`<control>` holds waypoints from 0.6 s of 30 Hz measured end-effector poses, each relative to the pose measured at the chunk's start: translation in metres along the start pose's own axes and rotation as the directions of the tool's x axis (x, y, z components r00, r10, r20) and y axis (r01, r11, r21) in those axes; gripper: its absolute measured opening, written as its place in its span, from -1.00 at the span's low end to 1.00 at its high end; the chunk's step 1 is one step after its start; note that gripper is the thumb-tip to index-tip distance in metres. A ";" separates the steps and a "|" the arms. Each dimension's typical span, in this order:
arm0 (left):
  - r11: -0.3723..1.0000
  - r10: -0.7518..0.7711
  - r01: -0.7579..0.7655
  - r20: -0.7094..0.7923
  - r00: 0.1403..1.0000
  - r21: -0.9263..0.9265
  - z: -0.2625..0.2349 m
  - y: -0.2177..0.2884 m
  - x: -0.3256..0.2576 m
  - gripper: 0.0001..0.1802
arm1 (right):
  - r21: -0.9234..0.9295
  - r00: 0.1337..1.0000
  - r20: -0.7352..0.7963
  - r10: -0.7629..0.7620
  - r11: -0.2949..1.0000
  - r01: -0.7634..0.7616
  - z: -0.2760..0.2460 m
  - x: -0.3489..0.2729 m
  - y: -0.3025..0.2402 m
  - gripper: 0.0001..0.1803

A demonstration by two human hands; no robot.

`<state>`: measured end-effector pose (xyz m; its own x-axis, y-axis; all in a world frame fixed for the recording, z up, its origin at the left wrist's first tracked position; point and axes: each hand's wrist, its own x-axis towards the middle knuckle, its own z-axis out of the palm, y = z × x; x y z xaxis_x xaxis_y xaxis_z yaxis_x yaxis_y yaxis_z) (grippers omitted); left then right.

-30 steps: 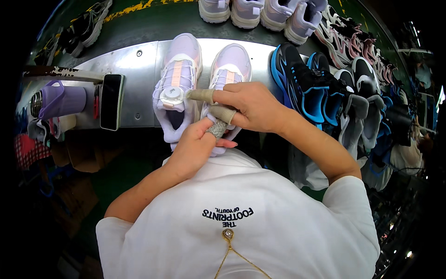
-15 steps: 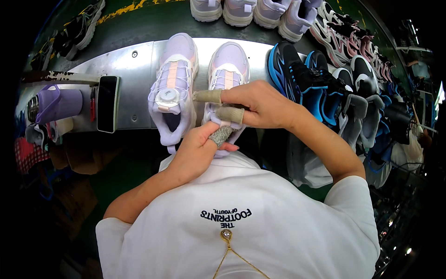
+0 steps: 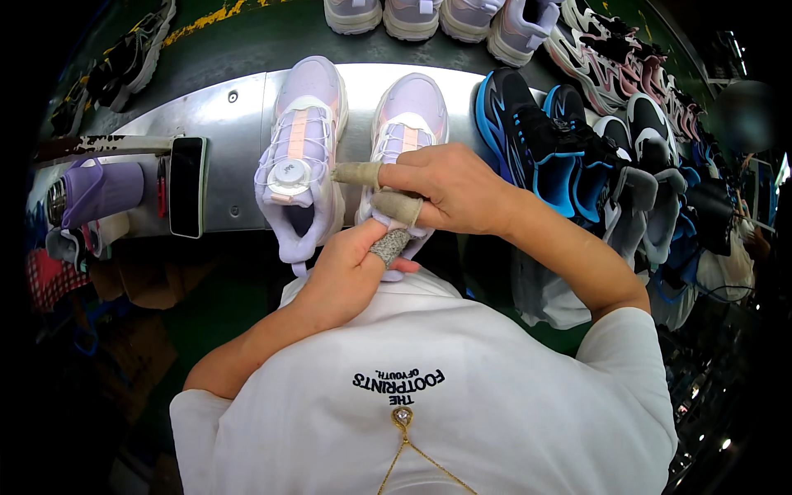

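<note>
A lavender sneaker (image 3: 417, 103) with a peach tongue strip and white laces lies toe-away on the metal bench edge, its heel toward me. My left hand (image 3: 351, 268) grips it at the collar, a grey knitted cover on the thumb. From the right, my right hand (image 3: 450, 191) reaches over the tongue, with beige covers on index finger and thumb; these bend around the tongue area, and what lies beneath them is hidden. Just left stands the matching sneaker (image 3: 307, 95), with a white round dial (image 3: 290, 172) on its tongue; neither hand holds it.
More lavender sneakers (image 3: 412, 21) line the far side. Black-and-blue sneakers (image 3: 528, 136) and other pairs crowd the right. At left are a phone (image 3: 188, 186), a red pen (image 3: 162, 190) and a purple cup (image 3: 103, 191). The metal bench plate (image 3: 235, 157) ends close to my body.
Both hands stay on the same sneaker; the right hand has shifted slightly left. The whole view has moved a little, and the sneakers otherwise keep their places.
</note>
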<state>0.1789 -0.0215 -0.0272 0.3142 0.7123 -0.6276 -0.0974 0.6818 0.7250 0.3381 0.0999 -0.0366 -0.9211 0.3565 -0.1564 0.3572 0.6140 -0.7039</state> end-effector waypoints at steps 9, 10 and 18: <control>0.976 -0.054 0.054 0.003 0.999 -0.210 -0.001 0.001 -0.005 -0.51 | 0.183 0.989 -0.011 -0.144 0.973 0.144 -0.022 0.002 -0.002 -0.38; 0.977 -0.053 0.053 0.006 0.999 -0.208 0.001 0.000 -0.004 -0.51 | 0.181 0.990 -0.013 -0.143 0.973 0.143 -0.015 0.002 -0.001 -0.38; 0.991 0.006 -0.009 -0.019 1.000 -0.131 0.006 -0.001 -0.003 -0.47 | 0.206 0.943 -0.247 0.221 0.963 -0.172 0.013 -0.007 -0.013 -0.49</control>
<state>0.1840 -0.0252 -0.0240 0.2953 0.7195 -0.6285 -0.2232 0.6916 0.6869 0.3379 0.0802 -0.0356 -0.7515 0.6464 -0.1319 0.4706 0.3851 -0.7939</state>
